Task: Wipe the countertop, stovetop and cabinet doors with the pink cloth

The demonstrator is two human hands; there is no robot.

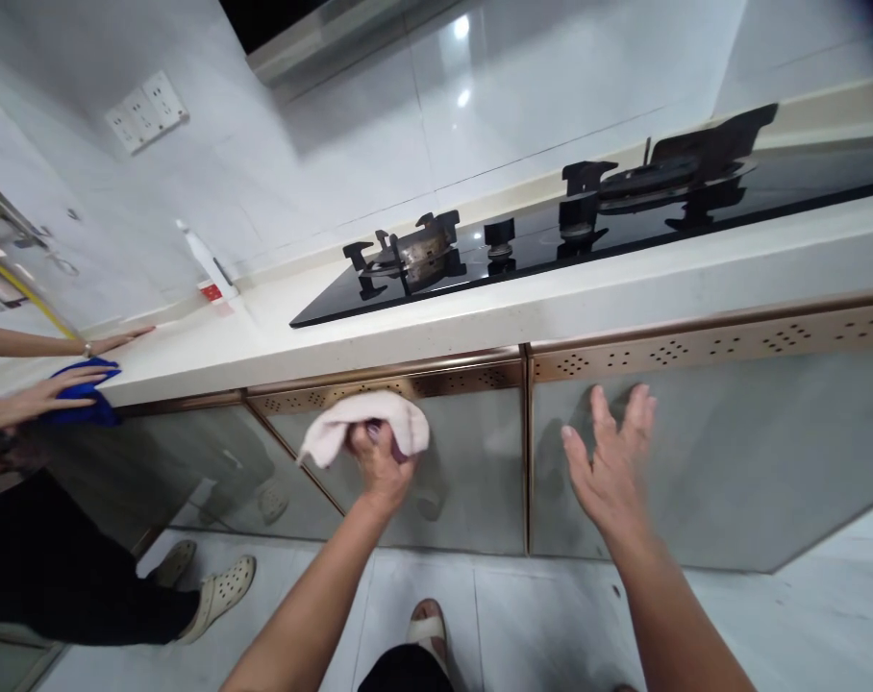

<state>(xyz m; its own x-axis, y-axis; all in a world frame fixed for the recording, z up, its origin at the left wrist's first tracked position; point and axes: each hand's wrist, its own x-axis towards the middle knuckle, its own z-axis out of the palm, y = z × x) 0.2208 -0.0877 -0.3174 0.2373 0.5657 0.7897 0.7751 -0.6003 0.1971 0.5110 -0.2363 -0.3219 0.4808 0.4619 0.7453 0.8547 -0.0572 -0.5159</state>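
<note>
My left hand (385, 466) is closed round a pale pink cloth (400, 415), which drapes over the knuckles in front of a grey cabinet door (472, 471) with a copper-coloured perforated strip along its top. My right hand (615, 461) is empty, its fingers spread, just in front of the right-hand cabinet door (732, 452). Whether its fingertips touch that door I cannot tell. Above both hands runs the white countertop (494, 332) with a black glass gas hob (537, 255) set into it.
At the left a co-worker's hand (62, 389) rests on a blue cloth (94, 408) at the counter edge. A white bottle-like item (210, 259) stands by the wall. The hob has a left burner (414, 255), a right burner (653, 183) and black knobs (500, 238). The co-worker's shoe (224, 591) is on the floor.
</note>
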